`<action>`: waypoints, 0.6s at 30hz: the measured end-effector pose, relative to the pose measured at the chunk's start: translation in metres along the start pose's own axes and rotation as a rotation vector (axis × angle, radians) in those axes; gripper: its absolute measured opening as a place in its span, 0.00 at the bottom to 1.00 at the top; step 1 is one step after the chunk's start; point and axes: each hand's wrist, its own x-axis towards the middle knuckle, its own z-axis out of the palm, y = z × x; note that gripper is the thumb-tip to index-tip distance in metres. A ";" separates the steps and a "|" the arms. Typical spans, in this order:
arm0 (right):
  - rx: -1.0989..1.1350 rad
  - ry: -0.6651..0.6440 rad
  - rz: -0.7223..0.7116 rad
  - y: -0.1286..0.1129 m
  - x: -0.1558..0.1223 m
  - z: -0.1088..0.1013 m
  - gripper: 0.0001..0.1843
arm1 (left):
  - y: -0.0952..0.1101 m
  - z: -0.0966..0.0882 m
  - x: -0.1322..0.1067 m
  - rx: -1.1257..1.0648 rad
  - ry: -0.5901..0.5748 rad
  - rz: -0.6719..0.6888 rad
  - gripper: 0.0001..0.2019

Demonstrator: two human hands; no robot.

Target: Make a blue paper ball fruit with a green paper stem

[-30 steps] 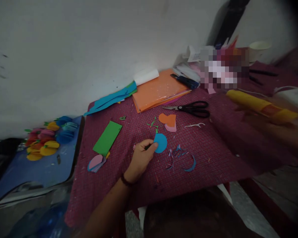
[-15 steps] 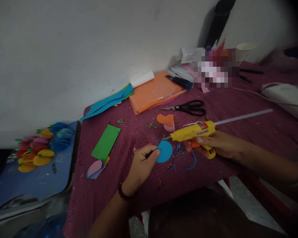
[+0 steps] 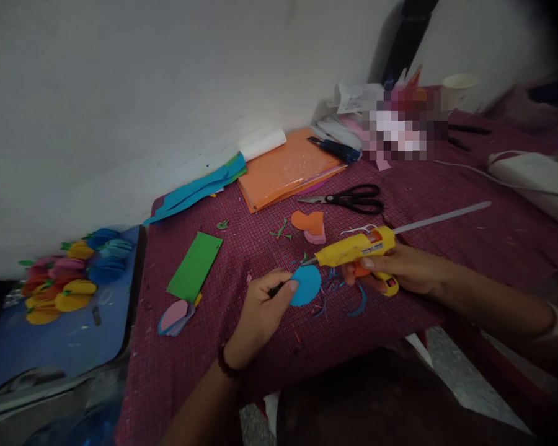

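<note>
A blue paper circle [image 3: 308, 285] is pinched between the thumb and fingers of my left hand [image 3: 266, 306], above the maroon cloth. Something small and dark also shows in that grip; what it is I cannot make out. My right hand [image 3: 402, 267] is wrapped round a yellow glue gun [image 3: 348, 249] with a long clear glue stick [image 3: 446, 217] sticking out of its back. The gun's metal nozzle is at the upper edge of the circle; whether it touches the paper I cannot tell. Blue paper scraps [image 3: 356, 302] lie below the gun.
Black-handled scissors [image 3: 353, 199], an orange sheet stack [image 3: 288, 170] and a box cutter [image 3: 335, 150] lie farther back. Orange and pink cutouts [image 3: 310, 224] are beyond the circle. A green paper piece [image 3: 195, 266] lies left. Colourful paper fruit shapes [image 3: 74, 291] cover part of a blue board [image 3: 74, 347].
The glue gun has shifted slightly left and its nozzle sits lower, nearer the blue circle's upper edge. Both hands keep their hold. The whole view has shifted a little.
</note>
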 end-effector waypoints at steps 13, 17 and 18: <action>0.104 -0.037 -0.034 -0.003 -0.004 -0.004 0.19 | -0.007 0.004 0.001 -0.350 0.037 -0.242 0.20; 0.091 -0.050 -0.061 -0.002 -0.006 -0.004 0.20 | -0.007 0.005 0.002 -0.330 0.031 -0.240 0.19; 0.058 -0.056 -0.065 -0.001 -0.006 -0.003 0.20 | -0.008 0.005 0.003 -0.319 0.021 -0.234 0.19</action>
